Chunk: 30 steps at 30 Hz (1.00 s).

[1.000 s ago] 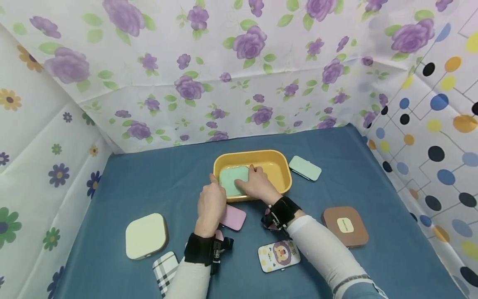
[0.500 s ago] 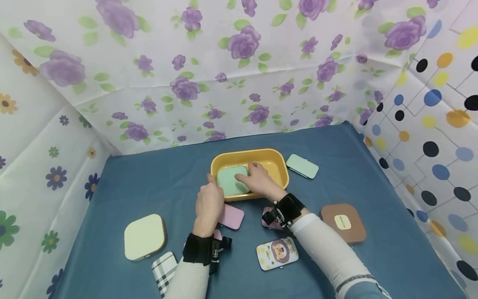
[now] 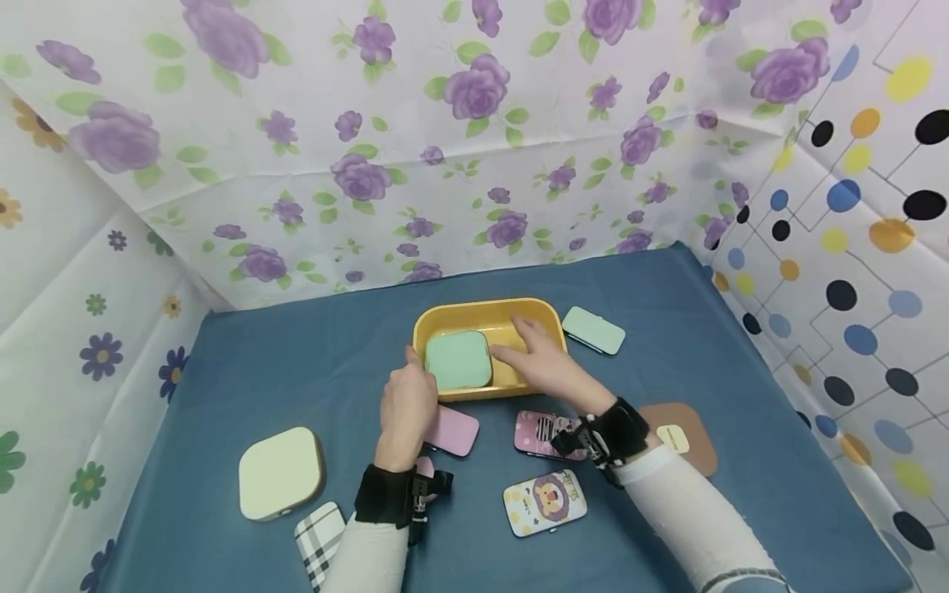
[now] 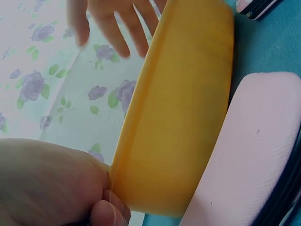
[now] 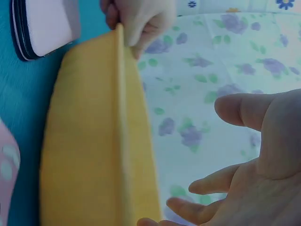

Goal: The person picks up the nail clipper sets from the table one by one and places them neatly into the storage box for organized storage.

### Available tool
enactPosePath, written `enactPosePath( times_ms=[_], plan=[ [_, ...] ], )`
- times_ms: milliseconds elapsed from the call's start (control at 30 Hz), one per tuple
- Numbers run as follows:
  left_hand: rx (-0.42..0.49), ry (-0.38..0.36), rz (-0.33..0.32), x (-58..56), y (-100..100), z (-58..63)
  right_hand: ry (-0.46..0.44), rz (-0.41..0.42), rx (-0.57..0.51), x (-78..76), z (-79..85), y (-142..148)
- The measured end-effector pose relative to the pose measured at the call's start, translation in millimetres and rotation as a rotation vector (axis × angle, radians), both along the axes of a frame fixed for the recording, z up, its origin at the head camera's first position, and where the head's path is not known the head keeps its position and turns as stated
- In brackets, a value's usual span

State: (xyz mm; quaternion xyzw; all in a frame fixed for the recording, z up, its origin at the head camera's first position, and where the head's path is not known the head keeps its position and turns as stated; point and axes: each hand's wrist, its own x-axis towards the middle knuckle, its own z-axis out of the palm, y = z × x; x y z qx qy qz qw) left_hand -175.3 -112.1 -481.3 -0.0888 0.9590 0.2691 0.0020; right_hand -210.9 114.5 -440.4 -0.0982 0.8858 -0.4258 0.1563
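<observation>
A yellow rectangular tub (image 3: 452, 395) stands near the middle of the blue cloth, with a mint-green rounded-square case (image 3: 458, 360) lying flat in its left half. My left hand (image 3: 408, 403) pinches the tub's rim at its front left corner, as the left wrist view also shows at the yellow wall (image 4: 174, 108). Over the tub's right half is my right hand (image 3: 544, 362), its fingers spread and nothing between them. In the right wrist view that hand (image 5: 254, 165) is apart from the tub's rim. Right in front of the tub lies a pink case (image 3: 454, 431), partly behind my left hand.
A mint rectangular case (image 3: 595, 330) lies right of the tub, a brown case (image 3: 689, 436) farther right. Nearer me are a pink patterned case (image 3: 541, 434) and a lion-print case (image 3: 544, 503). On the left are a cream case (image 3: 278, 474) and a plaid case (image 3: 320, 539).
My right hand has let go of the mint-green case and moved right, its fingers spreading. The case stays in the tub's left half. The left hand keeps its hold on the rim.
</observation>
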Motion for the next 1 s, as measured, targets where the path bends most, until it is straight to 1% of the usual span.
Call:
enactPosePath(
  times_ms=[133, 267, 400, 500, 567, 767, 900, 1000],
  plan=[
    [-0.005, 0.017, 0.000, 0.2, -1.9, 0.4, 0.024, -0.012, -0.001, 7.6, 6.9, 18.8],
    [-0.016, 0.034, 0.012, 0.0, -2.5, 1.1, 0.037, -0.027, -0.002, 10.2, 8.9, 32.7],
    [-0.014, 0.006, 0.031, -1.1, 1.1, 0.0, 0.059, -0.047, -0.001, 12.9, 6.2, 45.1],
    [-0.007, -0.026, 0.044, -1.8, 5.4, -1.6, 0.069, -0.069, 0.013, 16.9, 2.4, 54.9],
    [-0.005, -0.034, 0.050, -2.0, 7.3, -2.2, 0.067, -0.083, 0.026, 20.1, 0.4, 62.1],
    [-0.010, -0.010, 0.061, -1.4, 7.8, -3.1, 0.080, -0.109, 0.098, 28.0, -1.2, 85.7],
    [-0.028, 0.014, 0.048, -0.4, 6.4, -3.0, 0.111, -0.116, 0.169, 34.1, 0.2, 103.4],
    [-0.044, 0.028, 0.038, 0.7, 5.7, -2.5, 0.136, -0.106, 0.216, 39.0, 0.4, 115.5]
  ],
)
